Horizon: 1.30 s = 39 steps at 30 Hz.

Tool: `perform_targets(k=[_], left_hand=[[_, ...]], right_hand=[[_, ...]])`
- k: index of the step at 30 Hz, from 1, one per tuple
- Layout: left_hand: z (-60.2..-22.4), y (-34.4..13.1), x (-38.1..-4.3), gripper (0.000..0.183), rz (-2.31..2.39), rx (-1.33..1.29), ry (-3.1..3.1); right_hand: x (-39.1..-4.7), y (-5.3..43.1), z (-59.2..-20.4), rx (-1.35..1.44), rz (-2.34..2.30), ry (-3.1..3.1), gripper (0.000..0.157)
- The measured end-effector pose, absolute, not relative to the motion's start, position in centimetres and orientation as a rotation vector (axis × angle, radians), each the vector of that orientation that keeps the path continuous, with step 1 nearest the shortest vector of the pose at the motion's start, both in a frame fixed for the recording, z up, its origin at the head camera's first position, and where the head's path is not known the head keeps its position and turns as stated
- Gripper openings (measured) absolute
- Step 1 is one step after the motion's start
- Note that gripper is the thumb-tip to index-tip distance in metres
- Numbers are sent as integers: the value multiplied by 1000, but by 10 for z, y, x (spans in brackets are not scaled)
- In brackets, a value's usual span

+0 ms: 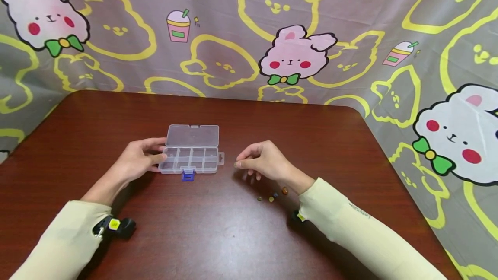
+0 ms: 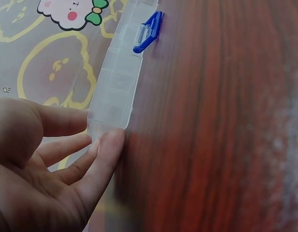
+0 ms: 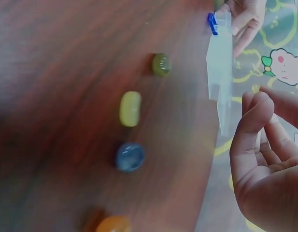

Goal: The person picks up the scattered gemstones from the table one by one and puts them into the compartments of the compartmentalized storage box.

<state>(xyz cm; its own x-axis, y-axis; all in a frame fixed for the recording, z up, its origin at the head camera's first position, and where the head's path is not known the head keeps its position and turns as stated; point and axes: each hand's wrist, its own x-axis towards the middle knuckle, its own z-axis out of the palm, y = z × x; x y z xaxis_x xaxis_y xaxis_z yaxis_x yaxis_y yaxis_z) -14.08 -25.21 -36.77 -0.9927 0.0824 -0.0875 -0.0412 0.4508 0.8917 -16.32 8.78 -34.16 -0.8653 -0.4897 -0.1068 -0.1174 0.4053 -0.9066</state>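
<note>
Now, on the glossy, dark wood-grained desk point(image 1: 175, 232), the clear plastic compartment box point(image 1: 206, 170) sits left of middle, its flat, cloudy lid point(image 1: 193, 136) tipped back, which leaves the little square cells reachable from above. Over at its left end, the left hand point(image 1: 134, 159) has the wall between thumb and fingers, seemingly so that something this light won't skid. And there's the right hand point(image 1: 268, 161), just off the other end, thumb and forefinger nearly closed together on a tiny piece point(image 1: 235, 164), too small to name! Out front, the stiff blue latch point(image 1: 188, 176) juts from the box. On the near side of the right hand, likely for easy reach, lie a rounded orange bead point(image 3: 115, 224), a glassy blue bead point(image 3: 130, 157), a smooth yellow bead point(image 3: 130, 109) shaped like a barrel, and a shiny olive-green bead point(image 3: 161, 65)
</note>
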Motion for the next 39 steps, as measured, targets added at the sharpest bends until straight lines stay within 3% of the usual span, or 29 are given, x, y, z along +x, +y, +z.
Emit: perform_targets(k=[39], left_hand=[[-367, -252, -140, 54, 1595, 30, 2577]], right_hand=[[-191, -3, -335, -456, -1585, 2227, 4]])
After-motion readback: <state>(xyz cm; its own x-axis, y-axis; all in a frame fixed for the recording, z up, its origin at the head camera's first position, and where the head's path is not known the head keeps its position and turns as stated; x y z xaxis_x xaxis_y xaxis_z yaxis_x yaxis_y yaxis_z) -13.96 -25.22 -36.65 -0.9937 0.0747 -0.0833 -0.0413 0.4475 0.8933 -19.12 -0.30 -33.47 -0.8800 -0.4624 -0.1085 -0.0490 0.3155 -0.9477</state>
